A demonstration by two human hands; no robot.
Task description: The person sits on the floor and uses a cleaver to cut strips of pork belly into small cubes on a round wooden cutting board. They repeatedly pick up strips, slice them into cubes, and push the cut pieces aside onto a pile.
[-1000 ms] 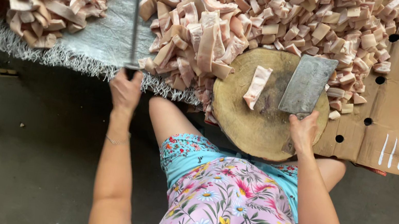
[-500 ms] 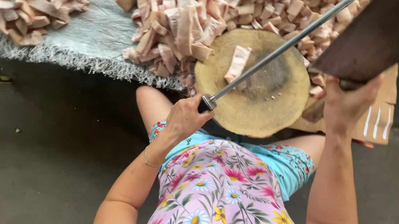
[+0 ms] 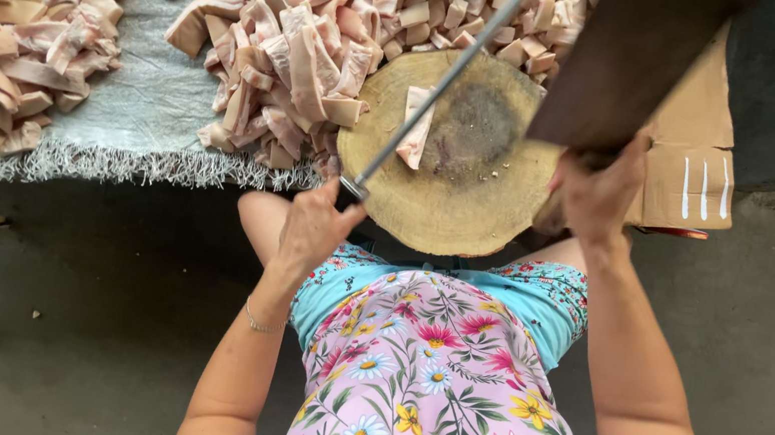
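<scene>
Cleaver (image 3: 632,60) and steel rod (image 3: 447,80) raised above round block's (image 3: 469,209) edge.

Single view only, head-worn camera, aimed almost straight down over lap. Hands seen close: left hand (image 3: 313,229) low centre, right hand (image 3: 598,192) raised nearer lens, so cleaver (image 3: 632,60) is blown up big and cut off at top edge. Round chopping block (image 3: 471,199) centred just past knees. Floor sacking (image 3: 140,112) framed upper left, cardboard (image 3: 701,140) upper right. No second view, so nothing shared.
</scene>
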